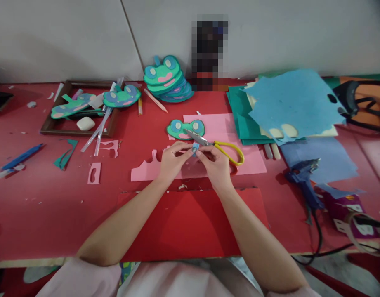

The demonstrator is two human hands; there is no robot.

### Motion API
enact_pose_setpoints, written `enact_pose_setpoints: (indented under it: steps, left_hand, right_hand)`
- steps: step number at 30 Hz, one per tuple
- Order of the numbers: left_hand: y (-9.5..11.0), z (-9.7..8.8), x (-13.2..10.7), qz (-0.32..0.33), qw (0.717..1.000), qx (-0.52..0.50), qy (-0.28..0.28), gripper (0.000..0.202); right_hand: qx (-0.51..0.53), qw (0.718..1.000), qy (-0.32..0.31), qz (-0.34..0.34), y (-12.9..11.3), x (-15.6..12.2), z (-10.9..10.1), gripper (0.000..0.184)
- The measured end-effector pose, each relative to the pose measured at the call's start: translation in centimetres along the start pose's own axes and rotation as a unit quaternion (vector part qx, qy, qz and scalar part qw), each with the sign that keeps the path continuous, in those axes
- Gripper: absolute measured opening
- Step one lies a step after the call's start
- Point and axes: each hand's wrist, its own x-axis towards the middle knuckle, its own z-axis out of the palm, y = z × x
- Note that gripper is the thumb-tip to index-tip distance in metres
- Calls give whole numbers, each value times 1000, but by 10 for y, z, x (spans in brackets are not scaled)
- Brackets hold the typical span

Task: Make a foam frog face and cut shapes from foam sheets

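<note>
A small blue felt piece [195,147] is pinched between the fingertips of my left hand [175,160] and my right hand [218,165], held above pink felt sheets [250,161]. Just beyond my fingers lies a green felt frog face [178,129] with blue eyes and pale pupils. Scissors with yellow handles [230,145] rest on the pink felt, their blades over the frog face and their handles beside my right hand. Part of the scissors is hidden behind that hand.
Several finished frog faces [165,78] are stacked by the wall. On the left, a brown wooden frame [49,123] holds more pieces and clear glue sticks [100,132]. Blue felt [296,103] tops a pile at right, near a blue glue gun [304,177] with its cable.
</note>
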Motion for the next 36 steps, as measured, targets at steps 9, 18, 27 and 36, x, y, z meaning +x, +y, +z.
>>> enact_pose_setpoints:
  steps: [9, 18, 27, 36]
  left_hand:
    - [2, 0, 0, 0, 1000, 2, -1, 10]
    - [1, -1, 0, 5, 1000, 11, 2, 13]
    - [-5, 0, 0, -5, 999, -1, -44, 22]
    - [-3, 1, -1, -20, 999, -15, -25, 18]
  right_hand:
    - [12, 1000, -3, 7, -2, 0, 1, 11]
    - [-9, 1000, -2, -5, -1, 0, 0, 11]
    - [25, 1000, 5, 16, -3, 1, -1, 15]
    - [31, 999, 3, 15, -2, 1, 0, 15]
